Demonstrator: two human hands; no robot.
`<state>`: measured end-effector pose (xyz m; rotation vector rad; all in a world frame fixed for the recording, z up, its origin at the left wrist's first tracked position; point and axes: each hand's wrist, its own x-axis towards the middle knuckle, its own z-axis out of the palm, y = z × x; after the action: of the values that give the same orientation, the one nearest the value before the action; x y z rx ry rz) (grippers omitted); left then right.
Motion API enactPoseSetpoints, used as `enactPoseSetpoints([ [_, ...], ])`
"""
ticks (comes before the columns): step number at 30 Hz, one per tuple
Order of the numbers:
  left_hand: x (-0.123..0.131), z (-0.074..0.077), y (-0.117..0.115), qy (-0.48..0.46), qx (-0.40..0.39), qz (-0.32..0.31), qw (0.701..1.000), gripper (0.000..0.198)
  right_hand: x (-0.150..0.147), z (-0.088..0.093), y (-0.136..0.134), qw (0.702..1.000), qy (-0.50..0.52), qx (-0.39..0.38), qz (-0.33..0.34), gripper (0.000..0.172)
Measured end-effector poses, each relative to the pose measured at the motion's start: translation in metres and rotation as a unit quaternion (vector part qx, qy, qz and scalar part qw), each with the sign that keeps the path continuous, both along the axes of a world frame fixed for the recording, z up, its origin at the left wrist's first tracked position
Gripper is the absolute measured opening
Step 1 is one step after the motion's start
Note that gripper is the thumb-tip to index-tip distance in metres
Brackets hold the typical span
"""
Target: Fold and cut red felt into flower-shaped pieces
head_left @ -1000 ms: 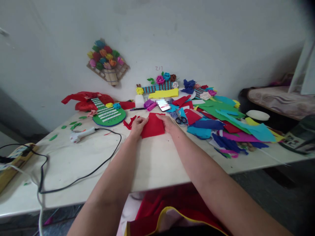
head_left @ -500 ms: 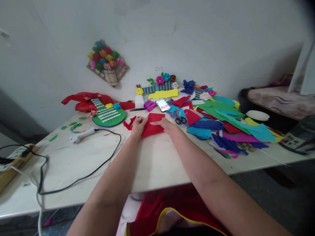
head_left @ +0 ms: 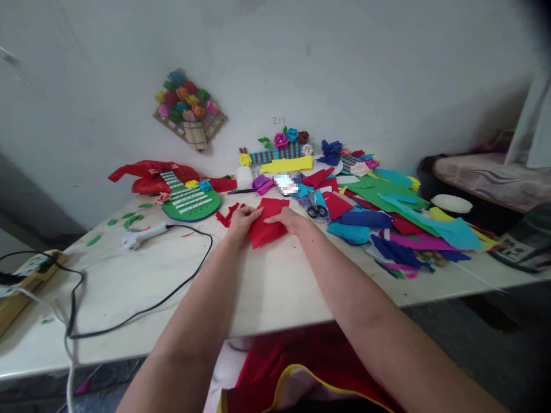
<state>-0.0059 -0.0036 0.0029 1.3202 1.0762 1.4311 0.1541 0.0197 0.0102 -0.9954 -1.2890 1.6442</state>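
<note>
A red sheet of crepe-like paper (head_left: 267,228) is between my two hands, just above or on the white table (head_left: 275,287); I cannot tell if it touches. My left hand (head_left: 241,222) pinches its left edge between thumb and fingers. On the other side, my right hand (head_left: 289,219) grips the right edge, thumb lying across the front. Torn red scraps (head_left: 227,217) lie just left of my left hand. Scissors with dark handles (head_left: 317,211) rest to the right of my right hand, beside folded red and blue paper.
A glue gun (head_left: 144,235) lies at left, its black cord looping over the table toward a power strip (head_left: 32,275). Behind it sits a green guitar-shaped craft (head_left: 193,207). Colourful paper sheets (head_left: 400,201) pile up at right. Paper flowers (head_left: 282,140) stand against the wall.
The red paper's lower edge has shifted slightly downward, and more of its front shows between my hands. Both hands keep their hold in nearly the same place.
</note>
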Motion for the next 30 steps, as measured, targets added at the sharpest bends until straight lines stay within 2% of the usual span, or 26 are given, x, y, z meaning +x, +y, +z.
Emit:
enactPoseSetpoints([
  [5,0.0023,-0.003,0.0045,0.032,0.037,0.029,0.998,0.036,-0.001,0.0016,-0.0015,1.0,-0.001,0.005,0.003,0.043],
  [10,0.004,-0.0013,0.0062,0.088,0.016,0.072,0.993,0.041,-0.0009,0.0019,-0.002,1.0,0.011,0.004,0.011,0.044],
  [19,0.0031,0.0028,-0.0007,0.06,0.029,0.019,0.998,0.036,-0.0008,-0.0017,0.0013,1.0,-0.003,-0.001,-0.004,0.044],
  [26,0.0002,-0.0024,0.008,0.06,0.024,0.064,0.996,0.034,-0.0007,-0.0027,0.0012,1.0,0.014,0.009,0.0,0.026],
  [30,-0.0008,-0.002,0.0071,0.047,0.02,0.065,0.997,0.035,-0.0015,-0.0047,0.003,0.999,0.019,0.025,-0.005,0.017],
])
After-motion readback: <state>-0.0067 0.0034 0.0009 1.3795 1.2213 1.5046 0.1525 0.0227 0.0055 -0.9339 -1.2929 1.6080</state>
